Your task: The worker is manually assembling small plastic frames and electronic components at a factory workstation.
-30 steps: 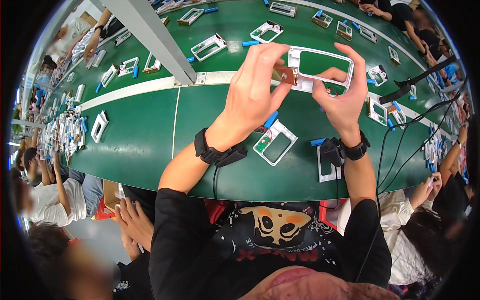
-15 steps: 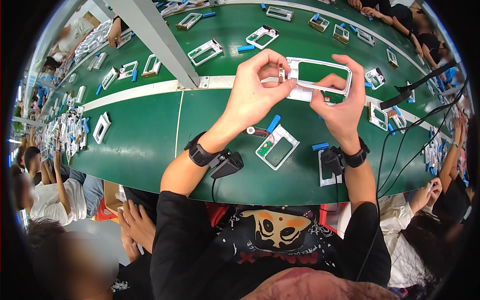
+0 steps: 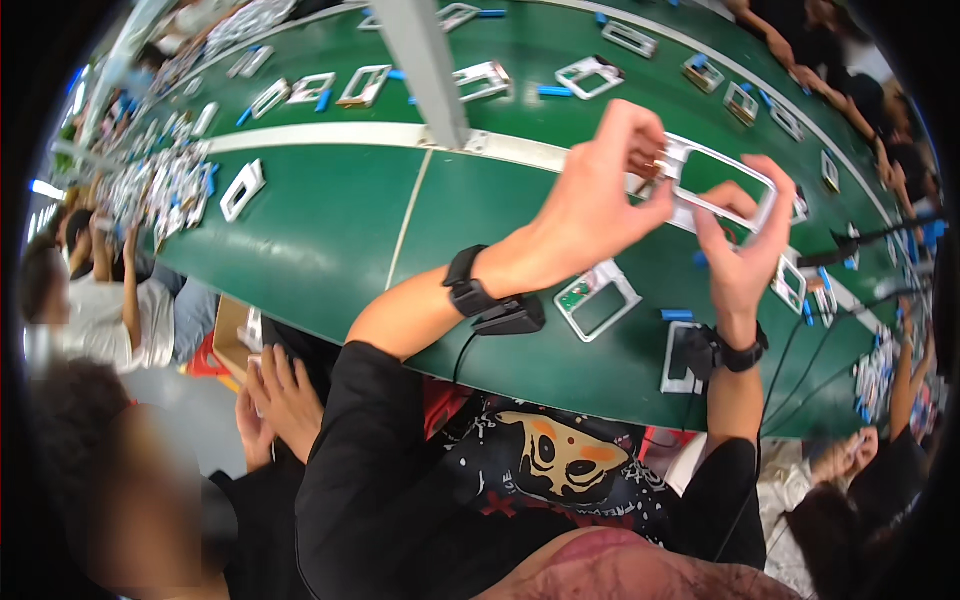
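In front of me, raised over the green bench, is a white rectangular plastic frame (image 3: 678, 155) with a large opening. My left hand (image 3: 605, 195) closes on its left end, where a small copper-coloured part (image 3: 650, 172) shows between the fingers; how that part sits is blurred. At the other end my right hand (image 3: 748, 250) grips the frame, thumb on the near side and fingers curled round the far side. Below lies a similar white frame with a green circuit board (image 3: 574, 296). A blue cylinder (image 3: 677, 315) and another white frame (image 3: 670, 380) lie near my right wrist.
A grey post (image 3: 425, 70) rises from the pale divider strip (image 3: 330, 134). Beyond it, several frames and blue cylinders are spread out. A heap of parts (image 3: 165, 190) lies at far left. Black cables (image 3: 800, 350) hang at right. A neighbour's hands (image 3: 280, 400) are at lower left.
The view has turned, so the bench appears shifted and tilted. My hands still hold the white frame, now further right and slightly lower in the picture.
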Demonstrator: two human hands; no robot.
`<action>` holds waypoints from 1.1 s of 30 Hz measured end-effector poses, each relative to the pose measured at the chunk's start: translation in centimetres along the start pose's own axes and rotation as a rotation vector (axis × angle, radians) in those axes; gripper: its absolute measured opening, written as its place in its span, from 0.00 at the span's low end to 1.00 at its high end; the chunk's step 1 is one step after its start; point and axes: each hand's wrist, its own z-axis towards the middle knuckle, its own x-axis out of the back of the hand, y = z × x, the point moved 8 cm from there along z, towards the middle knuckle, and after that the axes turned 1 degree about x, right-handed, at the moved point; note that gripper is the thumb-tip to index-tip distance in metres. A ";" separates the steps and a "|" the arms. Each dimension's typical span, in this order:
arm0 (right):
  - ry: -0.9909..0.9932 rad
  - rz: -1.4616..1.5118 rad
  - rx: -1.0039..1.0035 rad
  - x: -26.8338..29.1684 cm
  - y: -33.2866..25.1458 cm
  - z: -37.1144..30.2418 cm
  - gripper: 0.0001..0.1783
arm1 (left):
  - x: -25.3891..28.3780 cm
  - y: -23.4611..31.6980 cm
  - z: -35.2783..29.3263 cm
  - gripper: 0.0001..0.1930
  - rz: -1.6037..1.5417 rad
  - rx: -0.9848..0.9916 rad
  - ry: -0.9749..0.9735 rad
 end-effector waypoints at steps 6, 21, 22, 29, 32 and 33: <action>0.020 -0.099 0.052 -0.3 -0.4 -0.5 0.32 | 0.2 0.9 -0.2 0.20 0.069 -0.065 -0.062; 0.106 -0.240 0.247 0.3 -0.5 -0.1 0.29 | -0.1 1.0 0.1 0.17 -0.128 0.081 -0.170; 0.100 -0.231 0.233 0.4 -0.3 0.0 0.29 | -0.1 1.0 0.0 0.17 -0.132 0.088 -0.177; 0.089 -0.179 0.088 1.3 0.2 -0.1 0.31 | -0.1 1.5 0.2 0.18 -0.099 0.027 -0.221; 0.101 -0.247 0.159 1.1 0.1 0.1 0.28 | -0.1 1.7 0.3 0.16 -0.080 0.043 -0.255; 0.092 -0.240 0.161 0.8 0.2 0.2 0.28 | 0.2 1.9 0.2 0.15 -0.073 0.043 -0.255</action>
